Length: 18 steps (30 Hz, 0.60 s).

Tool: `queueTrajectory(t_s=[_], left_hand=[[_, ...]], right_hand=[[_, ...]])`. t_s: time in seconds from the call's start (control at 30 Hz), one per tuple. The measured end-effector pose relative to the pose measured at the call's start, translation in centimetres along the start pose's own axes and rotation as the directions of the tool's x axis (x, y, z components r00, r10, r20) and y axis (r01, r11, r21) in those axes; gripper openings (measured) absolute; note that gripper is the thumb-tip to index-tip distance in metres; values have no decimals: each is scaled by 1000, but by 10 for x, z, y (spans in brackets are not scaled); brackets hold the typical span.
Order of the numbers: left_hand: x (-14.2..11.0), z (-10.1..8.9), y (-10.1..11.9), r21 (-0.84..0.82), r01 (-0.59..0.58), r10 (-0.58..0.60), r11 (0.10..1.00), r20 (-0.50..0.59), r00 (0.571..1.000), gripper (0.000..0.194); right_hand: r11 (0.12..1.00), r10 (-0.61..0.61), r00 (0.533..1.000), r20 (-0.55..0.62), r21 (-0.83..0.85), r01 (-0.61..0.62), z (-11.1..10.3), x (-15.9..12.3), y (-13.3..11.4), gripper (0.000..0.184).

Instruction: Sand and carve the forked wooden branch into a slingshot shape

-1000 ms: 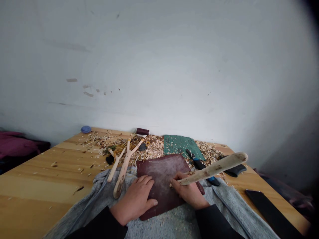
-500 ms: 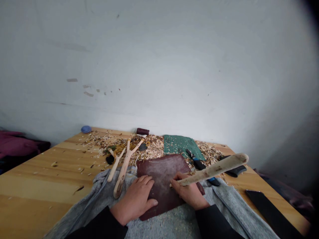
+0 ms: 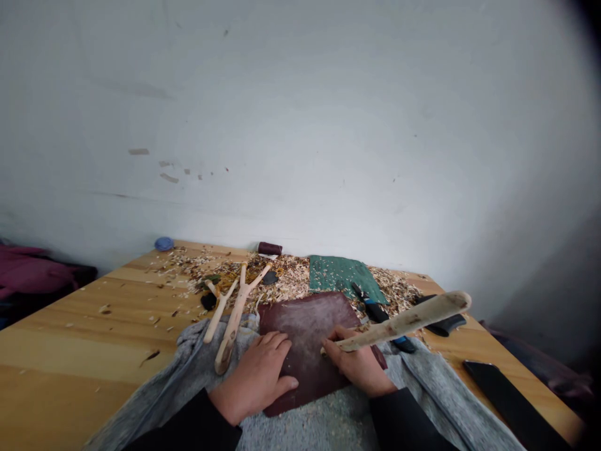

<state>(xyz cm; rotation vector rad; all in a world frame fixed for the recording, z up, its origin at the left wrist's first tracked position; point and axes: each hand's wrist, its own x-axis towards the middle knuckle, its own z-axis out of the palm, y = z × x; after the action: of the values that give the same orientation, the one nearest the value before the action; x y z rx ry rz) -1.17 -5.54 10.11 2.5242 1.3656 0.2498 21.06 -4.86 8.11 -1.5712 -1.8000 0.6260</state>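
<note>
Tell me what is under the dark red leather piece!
The dark leather pad lies on a grey cloth that shows around its edges. The left hand presses on top, and the right hand holds a pale wooden stick. Directly underneath is covered, so it cannot be seen.

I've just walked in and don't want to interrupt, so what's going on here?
A person is working over a leather pad laid on a gray cloth. Their left grip rests flat on the pad, while their right grip holds a pale stick with its end over the pad. Two forked sticks lie just left of the pad. Beyond it, wood shavings cover the table around a green mat and a knife.
</note>
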Motion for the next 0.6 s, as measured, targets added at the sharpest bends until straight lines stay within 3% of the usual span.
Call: queueTrajectory(t_s=[0.6], left_hand=[[-2, 3, -2, 14, 1, -1, 1000, 4, 1000, 50]], right_hand=[[996, 29, 998, 55, 84, -34, -3, 0, -2, 22]])
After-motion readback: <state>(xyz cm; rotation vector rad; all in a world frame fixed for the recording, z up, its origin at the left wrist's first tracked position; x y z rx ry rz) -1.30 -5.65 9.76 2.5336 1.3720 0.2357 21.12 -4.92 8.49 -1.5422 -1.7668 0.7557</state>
